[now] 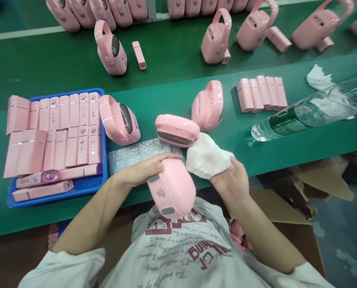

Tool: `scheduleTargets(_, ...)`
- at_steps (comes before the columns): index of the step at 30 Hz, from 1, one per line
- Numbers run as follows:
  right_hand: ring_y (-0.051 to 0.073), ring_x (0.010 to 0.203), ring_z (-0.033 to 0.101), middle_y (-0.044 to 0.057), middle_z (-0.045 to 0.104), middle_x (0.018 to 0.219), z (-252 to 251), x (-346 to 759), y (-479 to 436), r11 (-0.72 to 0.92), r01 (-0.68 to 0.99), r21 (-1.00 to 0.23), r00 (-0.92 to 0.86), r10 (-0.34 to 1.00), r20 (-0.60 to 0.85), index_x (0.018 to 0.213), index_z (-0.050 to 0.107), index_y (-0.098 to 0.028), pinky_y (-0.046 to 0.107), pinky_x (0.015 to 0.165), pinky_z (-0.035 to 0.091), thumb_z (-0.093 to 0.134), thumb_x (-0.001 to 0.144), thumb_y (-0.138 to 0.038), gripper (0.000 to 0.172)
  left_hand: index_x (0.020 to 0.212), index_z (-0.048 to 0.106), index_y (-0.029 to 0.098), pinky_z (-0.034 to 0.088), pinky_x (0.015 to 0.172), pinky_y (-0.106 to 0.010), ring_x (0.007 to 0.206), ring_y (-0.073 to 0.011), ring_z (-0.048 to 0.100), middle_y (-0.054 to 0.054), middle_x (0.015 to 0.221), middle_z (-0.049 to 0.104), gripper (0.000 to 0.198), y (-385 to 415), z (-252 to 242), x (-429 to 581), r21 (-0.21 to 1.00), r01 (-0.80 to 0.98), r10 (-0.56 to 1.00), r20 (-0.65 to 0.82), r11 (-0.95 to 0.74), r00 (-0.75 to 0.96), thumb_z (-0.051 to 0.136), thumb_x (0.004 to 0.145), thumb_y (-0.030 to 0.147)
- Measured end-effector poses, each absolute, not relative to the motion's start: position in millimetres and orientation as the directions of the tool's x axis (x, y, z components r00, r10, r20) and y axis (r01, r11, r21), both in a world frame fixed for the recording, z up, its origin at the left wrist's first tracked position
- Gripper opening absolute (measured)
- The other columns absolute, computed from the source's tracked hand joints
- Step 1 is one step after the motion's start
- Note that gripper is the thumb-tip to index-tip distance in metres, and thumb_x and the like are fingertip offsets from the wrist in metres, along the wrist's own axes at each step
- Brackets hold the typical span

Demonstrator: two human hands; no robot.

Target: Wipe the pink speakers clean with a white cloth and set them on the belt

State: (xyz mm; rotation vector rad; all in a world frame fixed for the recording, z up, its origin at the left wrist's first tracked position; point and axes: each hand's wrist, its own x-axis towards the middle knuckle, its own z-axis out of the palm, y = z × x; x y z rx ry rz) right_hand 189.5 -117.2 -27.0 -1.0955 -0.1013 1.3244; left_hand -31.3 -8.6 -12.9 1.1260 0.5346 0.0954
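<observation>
Head view, left hand [142, 170] gripping pink device [171, 188], right hand [231, 182] clutching white wipe [207, 156]

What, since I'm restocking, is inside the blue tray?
Rows of pink rectangular pieces fill the blue tray, a few lying sideways in front; its floor beneath them is covered.

Green tabletop [286, 148]: blue tray [90, 185] at left, packed with rows of pink rectangular pieces [61, 132]. Silvery padded sheet [136, 154] just beside the tray. Near it, one pink unit upright [120, 120], one face down [177, 130], one on its side [208, 105]. Five pink blocks [261, 94] in a row at right. Clear bottle [310, 108] lying flat, crumpled tissue [318, 78] behind it. More pink units [216, 38] on the far belt. Cardboard boxes [325, 180] on the floor.
</observation>
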Motion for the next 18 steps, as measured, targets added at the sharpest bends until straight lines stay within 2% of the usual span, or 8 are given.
scheduleTargets(3, 0.028, 0.112, 0.063, 0.008, 0.07, 0.111, -30.8, 188.0, -113.3, -0.113, -0.764, -0.636, 0.327, 0.781, -0.532, 0.1, 0.068, -0.019, 0.047, 0.097, 0.051, 0.055, 0.078, -0.058, 0.047, 0.138, 0.043, 0.021, 0.043, 0.099, -0.048, 0.126, -0.0401, 0.046, -0.014, 0.14, 0.048, 0.091, -6.4, -15.2, -32.1, 0.869, 0.156, 0.251, -0.301, 0.47, 0.92, 0.074, 0.063, 0.061)
scheduleTargets(5, 0.026, 0.108, 0.065, 0.008, 0.071, 0.108, -31.8, 190.9, -112.4, -0.099, -0.741, -0.664, 0.393, 0.739, -0.547, 0.099, 0.068, -0.018, 0.042, 0.094, 0.053, 0.064, 0.075, -0.046, 0.038, 0.14, 0.037, 0.023, 0.043, 0.099, -0.05, 0.128, -0.04, 0.044, -0.015, 0.144, 0.043, 0.101, -5.6, -17.4, -34.1, 0.87, 0.148, 0.205, -0.271, 0.47, 0.94, 0.083, 0.055, 0.052)
scheduleTargets(7, 0.024, 0.104, 0.067, 0.007, 0.073, 0.104, -31.0, 194.1, -113.7, -0.068, -0.69, -0.72, 0.496, 0.68, -0.54, 0.095, 0.069, -0.017, 0.037, 0.089, 0.056, 0.068, 0.072, -0.036, 0.03, 0.141, 0.033, 0.025, 0.042, 0.1, -0.05, 0.129, -0.0389, 0.043, -0.015, 0.146, 0.039, 0.103, -5.5, -19.6, -36.5, 0.879, 0.154, 0.183, -0.26, 0.451, 0.948, 0.086, 0.054, 0.042)
scheduleTargets(12, 0.02, 0.089, 0.07, 0.006, 0.074, 0.089, -24.4, 186.8, -114.7, 0.084, -0.471, -0.878, 0.716, 0.617, -0.326, 0.089, 0.07, -0.015, 0.031, 0.08, 0.058, 0.068, 0.077, -0.043, 0.03, 0.144, 0.029, 0.024, 0.043, 0.1, -0.05, 0.128, -0.0383, 0.045, -0.017, 0.145, 0.04, 0.099, -8.0, -24.6, -40.3, 0.892, 0.146, 0.245, -0.27, 0.429, 0.931, 0.082, 0.061, 0.04)
scheduleTargets(15, 0.019, 0.084, 0.07, 0.005, 0.074, 0.086, -25.3, 170.4, -110.0, 0.107, -0.445, -0.889, 0.707, 0.651, -0.275, 0.087, 0.07, -0.016, 0.03, 0.078, 0.057, 0.064, 0.079, -0.049, 0.034, 0.146, 0.026, 0.022, 0.041, 0.102, -0.05, 0.129, -0.0379, 0.044, -0.018, 0.147, 0.037, 0.102, -9.5, -27.5, -41.6, 0.91, 0.121, 0.265, -0.24, 0.396, 0.934, 0.081, 0.062, 0.04)
scheduleTargets(18, 0.017, 0.077, 0.067, 0.004, 0.073, 0.085, -32.3, 158.1, -109.3, 0.003, -0.45, -0.893, 0.552, 0.787, -0.276, 0.083, 0.069, -0.018, 0.028, 0.073, 0.056, 0.058, 0.084, -0.052, 0.036, 0.148, 0.021, 0.023, 0.036, 0.106, -0.05, 0.133, -0.0371, 0.04, -0.018, 0.15, 0.032, 0.108, -7.5, -30.5, -43.2, 0.939, 0.106, 0.235, -0.19, 0.328, 0.953, 0.082, 0.059, 0.036)
